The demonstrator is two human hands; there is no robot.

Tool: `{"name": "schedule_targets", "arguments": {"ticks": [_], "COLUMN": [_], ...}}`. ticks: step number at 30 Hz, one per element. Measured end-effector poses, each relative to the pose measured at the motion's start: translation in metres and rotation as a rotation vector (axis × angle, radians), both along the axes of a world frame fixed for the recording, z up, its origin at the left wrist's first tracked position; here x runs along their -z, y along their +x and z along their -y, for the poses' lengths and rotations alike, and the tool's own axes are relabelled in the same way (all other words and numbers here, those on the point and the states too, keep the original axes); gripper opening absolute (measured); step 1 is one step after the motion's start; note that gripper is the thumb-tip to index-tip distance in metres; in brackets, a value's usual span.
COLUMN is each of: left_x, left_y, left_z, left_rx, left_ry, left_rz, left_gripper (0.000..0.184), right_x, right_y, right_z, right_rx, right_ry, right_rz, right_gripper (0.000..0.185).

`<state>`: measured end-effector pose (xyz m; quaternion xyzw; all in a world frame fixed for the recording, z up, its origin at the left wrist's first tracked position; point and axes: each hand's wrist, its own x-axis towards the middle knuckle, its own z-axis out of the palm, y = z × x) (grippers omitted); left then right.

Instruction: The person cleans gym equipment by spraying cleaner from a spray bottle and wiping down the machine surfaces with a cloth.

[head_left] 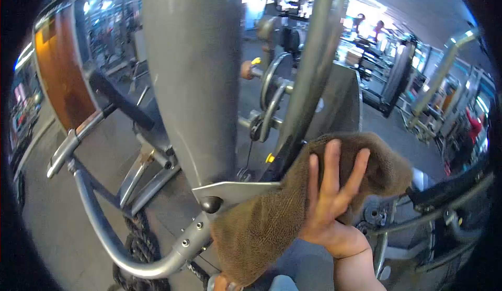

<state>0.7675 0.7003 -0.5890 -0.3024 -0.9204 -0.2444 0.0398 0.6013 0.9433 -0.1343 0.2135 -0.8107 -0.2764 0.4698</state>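
Observation:
A brown towel [261,233] lies draped against the lower part of a grey gym machine, from the bottom middle up to the right. My right hand [332,197] rests flat on the towel with its fingers spread, pressing it to the machine. What the towel covers underneath is hidden. At the bottom edge a small part of my left hand [222,283] shows beside the towel's lower corner. Most of its fingers are out of view. Left of the towel are a metal bracket [246,189] and a dark round knob [210,204] at the foot of the machine's wide grey column [196,71].
A curved metal tube [99,238] runs along the lower left, near a thick black rope [138,249] on the floor. An orange-brown panel [65,66] stands upper left. A pulley [274,81] and a slanted grey post [319,55] rise behind the towel. More gym machines stand right.

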Motion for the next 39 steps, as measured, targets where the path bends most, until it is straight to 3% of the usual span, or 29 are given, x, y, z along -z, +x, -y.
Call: {"name": "schedule_targets", "arguments": {"ticks": [1, 6, 10, 14, 16, 18, 21, 22, 23, 27, 29, 32, 35, 39], "left_x": [-0.011, -0.104, -0.114, -0.059, -0.031, 0.004, 0.068, 0.083, 0.096, 0.135, 0.143, 0.133, 0.143, 0.132], "left_y": [-0.008, -0.079, -0.101, -0.084, -0.063, -0.044, -0.012, -0.006, -0.002, 0.004, 0.004, 0.007, 0.007, 0.005], "left_z": [0.001, -0.038, -0.051, -0.065, -0.078, -0.091, -0.118, -0.125, -0.128, -0.143, -0.144, -0.138, -0.138, -0.126], "left_rx": [0.114, -0.026, -0.075, -0.124, -0.237, -0.259, -0.270, -0.257, -0.245, -0.221, -0.203, -0.215, -0.201, -0.210], "left_ry": [-0.053, 0.406, 0.538, 0.635, 0.709, 0.734, 0.685, 0.680, 0.675, 0.713, 0.705, 0.696, 0.668, 0.662], "left_rz": [-0.219, 0.144, 0.014, -0.131, -0.136, -0.151, -0.091, -0.095, -0.105, -0.167, -0.163, -0.092, -0.143, -0.195], "left_gripper": [0.029, 0.018, 0.017, 0.016, 0.015, 0.015, 0.019, 0.019, 0.020, 0.022, 0.023, 0.022, 0.017, 0.016], "right_x": [-0.005, -0.002, 0.010, 0.033, 0.080, 0.142, 0.229, 0.250, 0.262, 0.193, 0.142, 0.101, 0.111, 0.142], "right_y": [-0.004, -0.007, -0.030, -0.052, -0.045, -0.028, -0.021, -0.022, -0.025, -0.036, -0.049, -0.051, -0.060, -0.064], "right_z": [-0.002, -0.005, -0.004, -0.008, 0.000, 0.019, 0.030, 0.028, 0.026, 0.054, 0.082, 0.122, 0.119, 0.111], "right_rx": [-0.083, -0.288, -0.314, -0.471, -0.654, -0.484, 0.285, 0.117, -0.059, -0.387, -0.423, -0.362, -0.449, -0.502], "right_ry": [-0.033, -0.393, -0.430, -0.410, -0.565, -0.721, -0.261, -0.236, -0.216, -0.108, -0.126, -0.161, -0.203, -0.296], "right_rz": [-0.024, -0.014, -0.292, -0.392, -0.243, -0.096, -0.114, -0.002, 0.088, 0.139, -0.003, -0.142, -0.169, -0.256], "right_gripper": [0.047, 0.040, 0.034, 0.059, 0.076, 0.078, 0.071, 0.079, 0.071, 0.101, 0.116, 0.102, 0.091, 0.102]}}
